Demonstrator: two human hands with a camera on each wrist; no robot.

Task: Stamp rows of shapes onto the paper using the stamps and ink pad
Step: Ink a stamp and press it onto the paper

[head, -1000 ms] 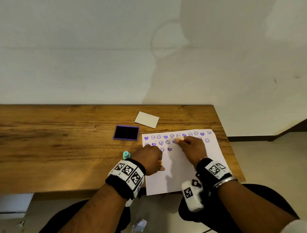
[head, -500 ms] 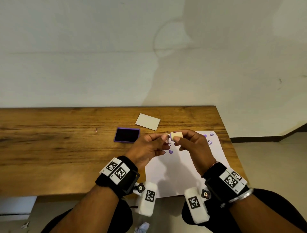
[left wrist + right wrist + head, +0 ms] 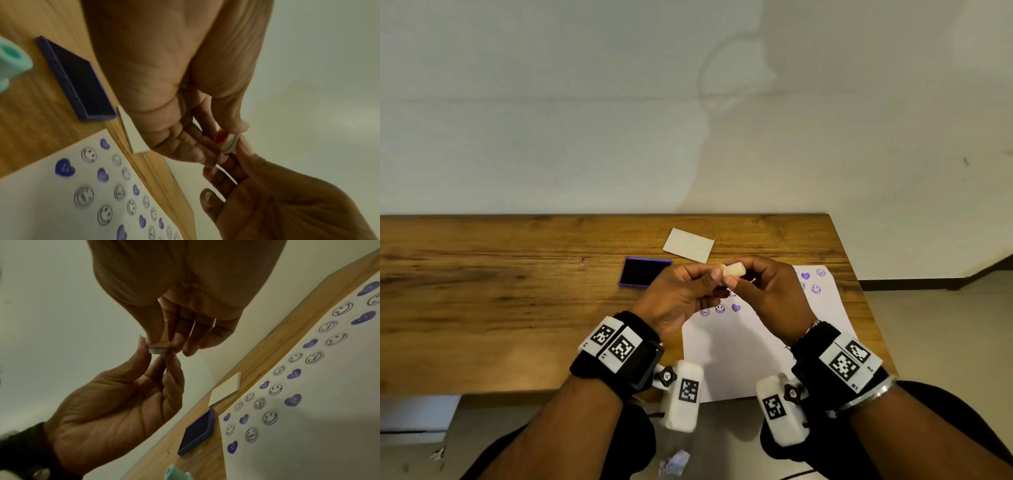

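A small wooden stamp (image 3: pixel 732 268) is held in the air above the white paper (image 3: pixel 739 349). My right hand (image 3: pixel 738 274) grips its wooden body between thumb and fingers. My left hand (image 3: pixel 714 278) pinches its pale rubber end (image 3: pixel 158 349) with thumb and fingertips. In the left wrist view a round orange-red face (image 3: pixel 222 139) shows at those fingertips. The paper carries rows of purple hearts and smiley faces (image 3: pixel 275 389). The open purple ink pad (image 3: pixel 643 272) lies just left of the paper.
A white card-like lid (image 3: pixel 689 245) lies behind the ink pad. A teal stamp (image 3: pixel 10 60) stands on the wooden table (image 3: pixel 500 308) near the pad; my left hand hides it in the head view. The table's right edge runs just past the paper.
A second ago my right hand pressed the stamp on the paper and my left rested beside it. Both hands have risen and met, and my left fingers now pinch the stamp's end.
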